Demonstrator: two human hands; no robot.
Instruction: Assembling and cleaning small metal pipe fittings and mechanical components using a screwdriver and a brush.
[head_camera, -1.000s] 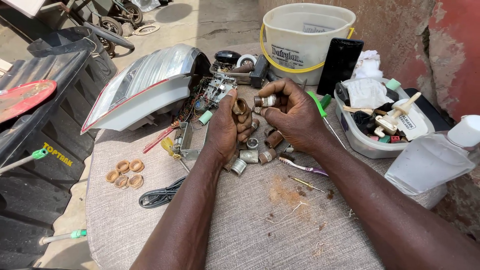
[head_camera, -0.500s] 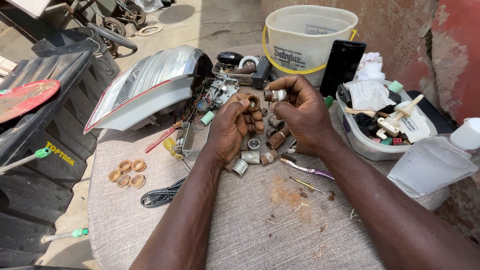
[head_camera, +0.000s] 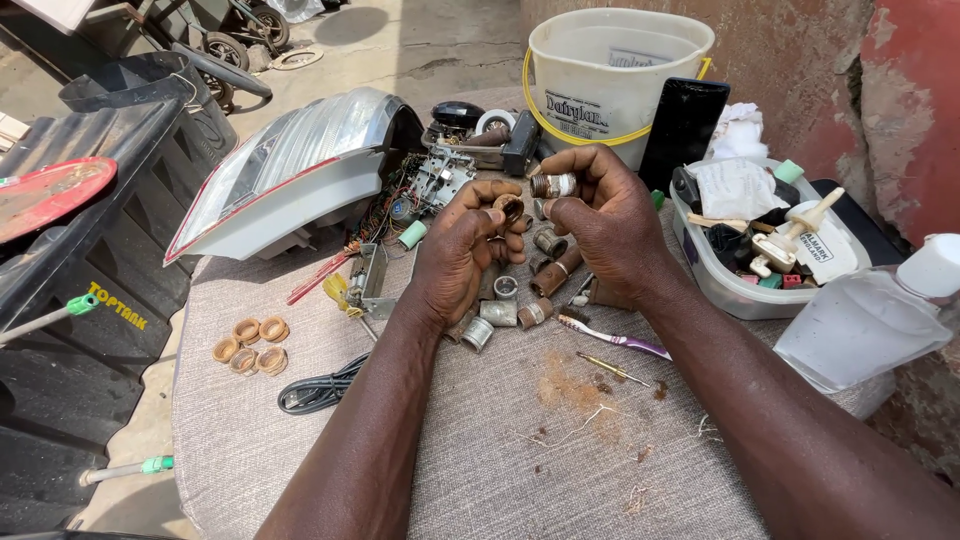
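Your desk (head_camera: 420, 470) is covered in rough grey woven cloth. The small sockets (head_camera: 500, 315) are dull, rusted metal; the bucket (head_camera: 610, 90) is smooth white plastic; the lamp housing (head_camera: 300, 170) is glossy.

Rusty sockets (head_camera: 552, 185) between both hands' fingers (head_camera: 500, 215)

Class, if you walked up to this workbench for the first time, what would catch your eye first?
The two hands at the centre: the left hand holds a rusty ring, the right hand a small metal fitting. Behind them stand a white bucket and, to the left, a car lamp.
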